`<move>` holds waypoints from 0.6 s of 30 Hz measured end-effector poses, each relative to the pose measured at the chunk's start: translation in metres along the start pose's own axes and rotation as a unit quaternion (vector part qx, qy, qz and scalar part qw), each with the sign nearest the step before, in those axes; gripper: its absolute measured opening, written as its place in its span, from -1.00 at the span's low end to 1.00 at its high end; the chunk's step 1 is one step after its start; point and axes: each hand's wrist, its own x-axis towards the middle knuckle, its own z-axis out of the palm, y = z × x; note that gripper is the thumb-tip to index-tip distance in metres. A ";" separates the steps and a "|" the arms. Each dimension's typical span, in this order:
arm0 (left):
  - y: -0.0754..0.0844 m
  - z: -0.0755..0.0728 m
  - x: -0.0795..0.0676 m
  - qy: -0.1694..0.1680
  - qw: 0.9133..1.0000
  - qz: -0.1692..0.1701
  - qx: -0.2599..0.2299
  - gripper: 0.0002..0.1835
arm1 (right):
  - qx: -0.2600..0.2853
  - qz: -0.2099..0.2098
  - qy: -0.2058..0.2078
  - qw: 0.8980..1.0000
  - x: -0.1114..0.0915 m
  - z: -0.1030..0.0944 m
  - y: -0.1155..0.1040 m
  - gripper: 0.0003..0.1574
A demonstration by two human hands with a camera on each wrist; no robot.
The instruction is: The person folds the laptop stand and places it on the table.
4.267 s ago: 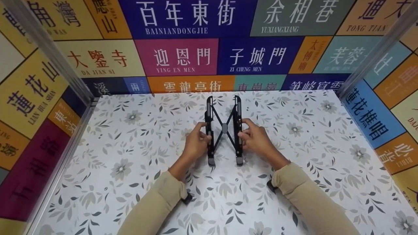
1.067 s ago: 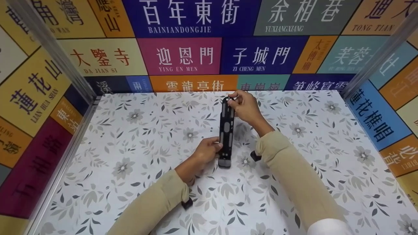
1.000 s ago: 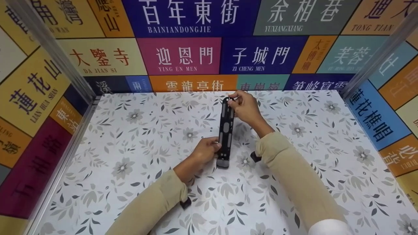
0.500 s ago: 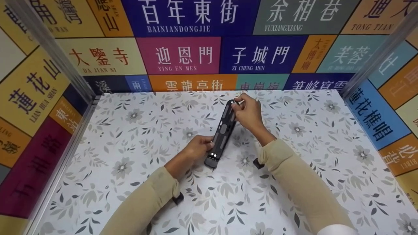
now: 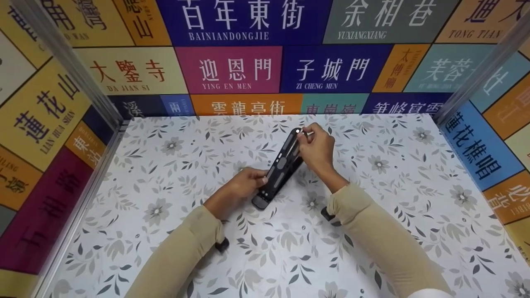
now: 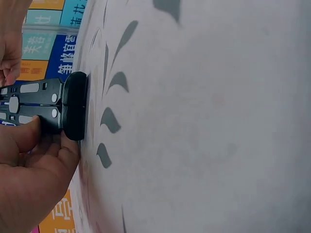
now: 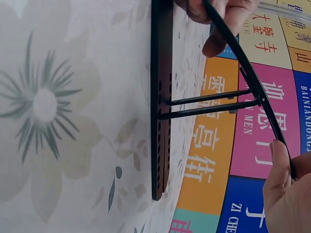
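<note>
A black folding laptop stand [image 5: 282, 162] with grey pads is squeezed into a narrow bar and slants across the middle of the table. Near its lower end, the left hand [image 5: 245, 183] pinches the side between thumb and fingers. The right hand [image 5: 318, 148] pinches the top end. In the right wrist view the stand's upper rails [image 7: 262, 99] are raised at an angle over its base [image 7: 161, 145], with thin struts [image 7: 209, 107] between them. From the left wrist, the two halves lie side by side above the dark end lip [image 6: 74, 107], close over the table.
The table [image 5: 165, 248] has a white cover with grey leaves and flowers. Panels of coloured signs with Chinese lettering [image 5: 232, 70] stand behind it and on both sides. Metal posts [image 5: 103, 99] mark the back corners.
Earlier the stand was spread in an X with a hand on each side; its halves are now together. Over the last second it turned clockwise, its lower end swinging left with the left hand.
</note>
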 end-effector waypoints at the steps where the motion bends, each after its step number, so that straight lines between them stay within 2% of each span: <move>1: 0.000 0.000 0.000 -0.002 1.000 -0.008 -0.012 -0.61 | 0.004 0.003 -0.002 1.000 0.000 0.000 0.000 -0.85; 5: -0.001 -0.001 -0.001 -0.004 0.998 -0.033 -0.056 -0.61 | 0.025 0.009 -0.016 1.000 0.001 0.001 0.001 -0.83; 9: -0.002 -0.001 0.000 -0.003 0.999 -0.020 -0.048 -0.60 | 0.047 0.018 -0.039 0.998 0.000 0.000 0.002 -0.79; 11: -0.003 0.000 0.000 0.004 1.000 -0.007 -0.016 -0.61 | 0.053 0.022 -0.054 0.997 0.000 -0.003 0.002 -0.75; 14: -0.002 0.001 -0.004 0.034 0.997 0.023 0.065 -0.63 | 0.065 0.031 -0.090 0.993 0.000 -0.010 0.003 -0.66; 15: -0.001 0.001 -0.007 0.049 0.993 0.031 0.100 -0.64 | 0.076 0.038 -0.102 0.991 0.001 -0.012 0.004 -0.63; 17: 0.002 0.004 -0.013 0.085 0.981 0.051 0.169 -0.66 | 0.097 0.054 -0.125 0.986 0.004 -0.017 0.009 -0.52; 18: 0.003 0.006 -0.017 0.102 0.971 0.063 0.207 -0.66 | 0.105 0.062 -0.133 0.984 0.007 -0.019 0.012 -0.47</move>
